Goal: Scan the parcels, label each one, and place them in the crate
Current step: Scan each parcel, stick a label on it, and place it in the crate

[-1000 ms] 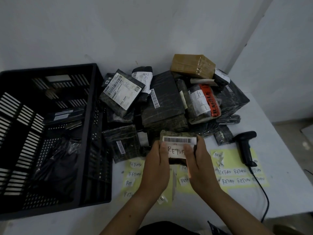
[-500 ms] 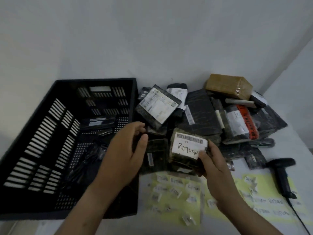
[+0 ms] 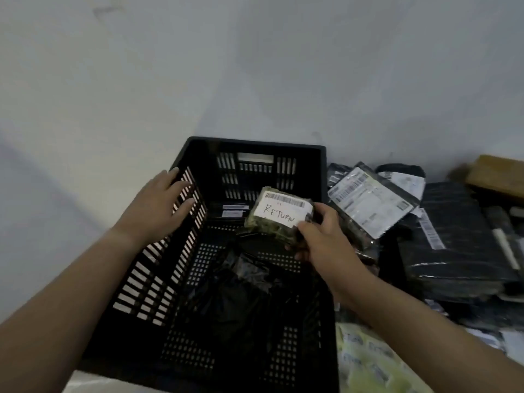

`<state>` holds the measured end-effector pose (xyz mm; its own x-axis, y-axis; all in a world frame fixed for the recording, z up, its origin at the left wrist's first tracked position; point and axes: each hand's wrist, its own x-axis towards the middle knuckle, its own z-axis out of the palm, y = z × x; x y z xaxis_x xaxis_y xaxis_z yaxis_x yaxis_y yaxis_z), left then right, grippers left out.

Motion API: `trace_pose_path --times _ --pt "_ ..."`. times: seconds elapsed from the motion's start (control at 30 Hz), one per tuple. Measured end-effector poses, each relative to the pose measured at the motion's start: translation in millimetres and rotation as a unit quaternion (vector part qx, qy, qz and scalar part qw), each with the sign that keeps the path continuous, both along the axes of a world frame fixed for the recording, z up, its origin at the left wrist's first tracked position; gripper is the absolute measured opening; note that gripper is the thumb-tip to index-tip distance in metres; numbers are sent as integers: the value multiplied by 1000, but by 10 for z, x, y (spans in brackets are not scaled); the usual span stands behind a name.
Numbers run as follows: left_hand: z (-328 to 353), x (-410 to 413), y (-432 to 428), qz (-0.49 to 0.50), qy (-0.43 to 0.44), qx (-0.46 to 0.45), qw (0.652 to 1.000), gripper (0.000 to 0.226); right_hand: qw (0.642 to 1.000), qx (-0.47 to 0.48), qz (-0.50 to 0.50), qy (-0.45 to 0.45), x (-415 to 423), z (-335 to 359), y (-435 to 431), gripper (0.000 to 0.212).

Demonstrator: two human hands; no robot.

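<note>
1. Pale bare wall behind, and against it sat the black crate (image 3: 255, 143), slotted sides all round, with a few dark bags (image 3: 235, 302) slumped on its floor.
2. Our right hand (image 3: 323, 236) had the parcel (image 3: 269, 231) pinched at its near right corner. The thumb lay on top by the label's end and the other fingers curled underneath.
3. And where was it? It hung over the crate's far right part, clear of the floor, slightly tilted and not yet set down.
4. Our left hand (image 3: 161, 205) was at the crate's left wall, fingers straight and a little spread, holding nothing. We couldn't tell whether it pressed the wall or merely hovered.
5. Handling, as we judged it: small and light, an easy one-hand job. The wrap looked glossy, so probably slick and a bit yielding, and a corner pinch could slip. A grip across the short sides would be surer.
6. Looks: a compact block in mottled dark-green wrap. A white label (image 3: 279, 215) lay on top, with a barcode along its far edge and RETURN handwritten below.
7. Off to the right the pile (image 3: 453, 236) of dark parcels waited, with a yellow sheet (image 3: 365, 361) of stickers nearer us.
</note>
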<state>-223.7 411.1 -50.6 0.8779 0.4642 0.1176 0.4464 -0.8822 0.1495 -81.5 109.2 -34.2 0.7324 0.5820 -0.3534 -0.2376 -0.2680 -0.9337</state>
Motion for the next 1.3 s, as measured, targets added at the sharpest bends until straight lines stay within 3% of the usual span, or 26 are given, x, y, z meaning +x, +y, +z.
trace_pose_path --times 0.1,0.2,0.37,0.57,0.87,0.93,1.07,1.2,1.3 --pt "-165 -75 155 17 26 -21 999 62 997 -62 28 29 57 -191 544 52" --pt "-259 -90 192 -2 30 -6 1000 76 990 -125 53 40 56 -532 1023 51" --pt "-275 -74 208 6 4 -20 1000 82 977 -198 63 56 -38 -1136 1580 53" --pt "-346 -67 266 -14 -24 -30 999 76 971 -198 122 61 -102 -1563 1891 54" --pt "-345 -65 275 -9 -18 -40 999 70 976 -186 100 56 -30 -1920 2191 56" --pt "-350 -63 289 -10 -14 -39 999 70 978 -182 99 11 -61 -1988 2205 53" --pt "-343 -70 265 -6 -15 -41 999 70 961 -170 108 -190 -116 -2056 2096 55" --pt "-320 -81 235 -2 -15 -46 999 70 925 -199 222 -237 -69 -2128 1991 49" --pt "-308 -77 221 0 -15 -53 998 71 881 -266 322 -221 -10 -2109 1970 61"
